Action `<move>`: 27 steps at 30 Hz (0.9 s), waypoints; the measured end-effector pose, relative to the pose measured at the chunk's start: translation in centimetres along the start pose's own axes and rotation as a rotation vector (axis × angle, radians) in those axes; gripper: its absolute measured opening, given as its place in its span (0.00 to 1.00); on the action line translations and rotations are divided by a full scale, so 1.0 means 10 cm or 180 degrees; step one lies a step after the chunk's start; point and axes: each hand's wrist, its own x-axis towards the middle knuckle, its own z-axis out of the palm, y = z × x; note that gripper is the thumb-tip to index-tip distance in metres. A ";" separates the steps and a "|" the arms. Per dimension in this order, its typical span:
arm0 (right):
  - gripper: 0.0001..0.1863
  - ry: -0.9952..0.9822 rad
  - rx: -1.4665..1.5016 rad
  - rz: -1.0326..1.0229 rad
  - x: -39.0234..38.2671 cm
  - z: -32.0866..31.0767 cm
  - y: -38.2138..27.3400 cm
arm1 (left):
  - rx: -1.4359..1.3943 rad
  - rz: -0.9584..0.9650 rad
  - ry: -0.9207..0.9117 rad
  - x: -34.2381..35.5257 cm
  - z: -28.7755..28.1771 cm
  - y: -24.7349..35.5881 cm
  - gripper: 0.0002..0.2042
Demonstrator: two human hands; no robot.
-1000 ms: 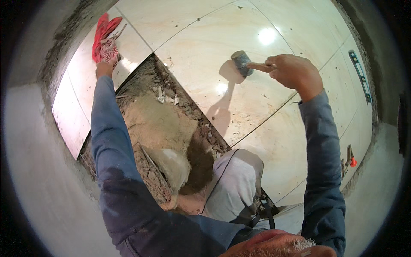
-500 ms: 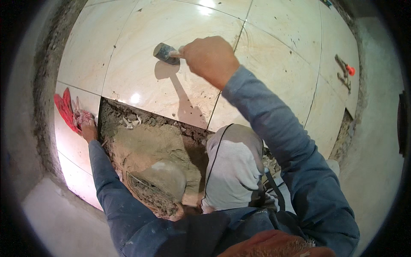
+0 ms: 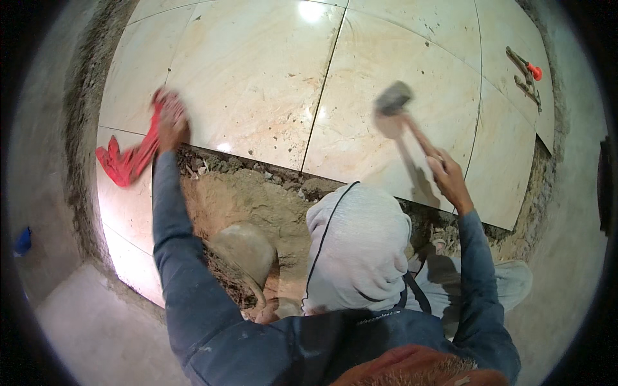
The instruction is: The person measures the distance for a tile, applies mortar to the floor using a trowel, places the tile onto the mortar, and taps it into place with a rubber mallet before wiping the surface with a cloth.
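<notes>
Right hand (image 3: 449, 179) wrapped round handle of mallet (image 3: 394, 99), blurred head just over pale floor tile (image 3: 370, 151). Left hand (image 3: 170, 130) on red cloth (image 3: 133, 167), over tiles at left; too blurry to tell how tight grip is. Tapping tip, imo: mallet face flat, light even hits, go easy near open tile edge. Only container I spot: looks like pale tub (image 3: 246, 249) by left forearm (image 3: 172, 202), crumbly mix (image 3: 219, 278) inside, partly hidden.

Dark cylindrical mallet head (image 3: 394, 98), a blur beyond the grey-trousered knee (image 3: 358, 244)! Left of the knee, crumpled red cloth (image 3: 138, 157) blurs; farther left, a blue object (image 3: 23, 242), too tiny to tell.
</notes>
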 end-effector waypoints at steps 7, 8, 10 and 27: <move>0.21 0.0516 0.0325 0.0655 0.21 -0.49 0.25 | -0.0458 -0.0097 0.0633 1.57 0.84 2.69 0.16; 0.22 0.0633 0.0413 0.0459 0.28 -0.45 0.42 | -0.0411 0.0518 0.0602 1.62 0.89 3.04 0.19; 0.23 0.0388 0.0417 0.0506 0.36 -0.47 0.33 | -0.0683 0.0839 0.0541 1.64 0.81 3.33 0.22; 0.27 -0.0663 -0.2072 -0.2782 2.69 -0.57 -2.80 | 0.0612 -0.1727 -0.0904 1.63 0.57 2.07 0.57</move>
